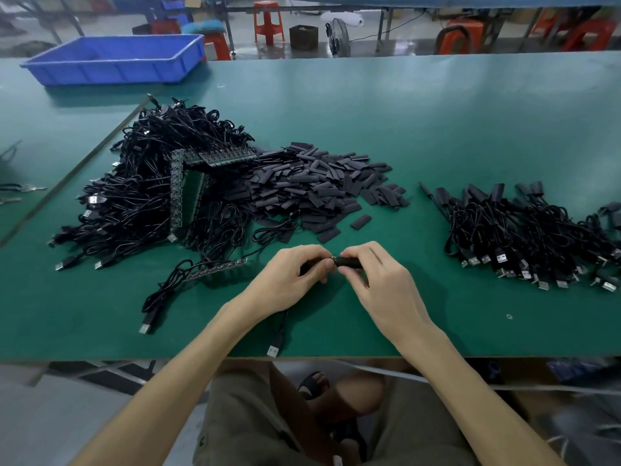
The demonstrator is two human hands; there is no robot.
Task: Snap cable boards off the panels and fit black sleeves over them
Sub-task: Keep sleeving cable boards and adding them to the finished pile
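Observation:
My left hand (292, 275) and my right hand (379, 277) meet just above the green table (437, 129), near its front edge. My right hand pinches a black sleeve (347, 262). My left hand pinches the small cable board at the sleeve's left end; the board is mostly hidden by fingers. Its cable (280, 331) runs under my left wrist to a USB plug at the table edge. A loose panel strip with a cable (215, 269) lies left of my hands. Green panels (191, 193) stand in the cable heap (151, 183). The sleeve pile (316, 183) lies behind my hands.
A heap of sleeved cables (524, 233) lies at the right. A blue plastic bin (117, 58) stands at the far left corner. Orange stools (268, 21) and a fan stand on the floor beyond the table. My knees show under the front edge.

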